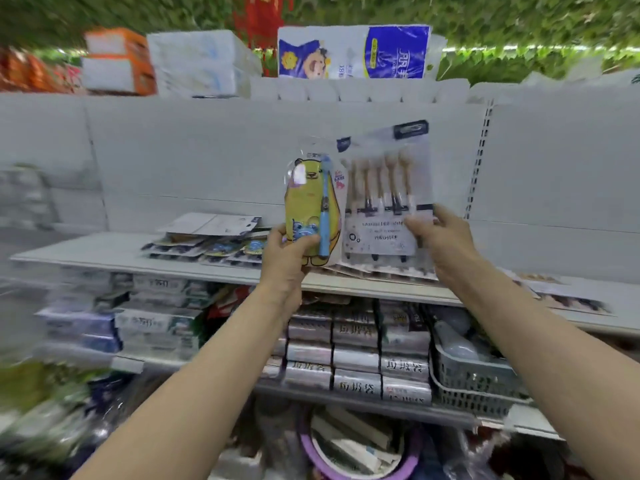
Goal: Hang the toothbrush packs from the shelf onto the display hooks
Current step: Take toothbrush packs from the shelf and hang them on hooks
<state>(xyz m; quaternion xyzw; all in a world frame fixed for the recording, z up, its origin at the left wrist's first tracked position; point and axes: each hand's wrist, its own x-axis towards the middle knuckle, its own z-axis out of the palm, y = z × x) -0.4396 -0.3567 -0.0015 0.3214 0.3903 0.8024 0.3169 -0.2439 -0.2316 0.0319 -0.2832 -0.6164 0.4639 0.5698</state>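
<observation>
My left hand (289,252) grips the bottom of a yellow bear-shaped child's toothbrush pack (311,202) holding a blue brush, upright in front of the white back panel. My right hand (440,233) holds the lower right edge of a clear multi-brush pack (384,188) with several brown-headed brushes and a dark hang tab at its top. Both packs are raised side by side above the white shelf (104,254). More bear packs (211,245) lie stacked on the shelf to the left, and flat multi-brush packs (388,271) lie under my right hand. No display hooks are visible.
A slotted upright (479,161) runs down the back panel at right. Tissue and paper-roll packs (353,51) sit on top of the unit. Boxed goods (356,355) fill the lower shelf, with a grey basket (474,379) at right and a purple-rimmed tub (356,452) below.
</observation>
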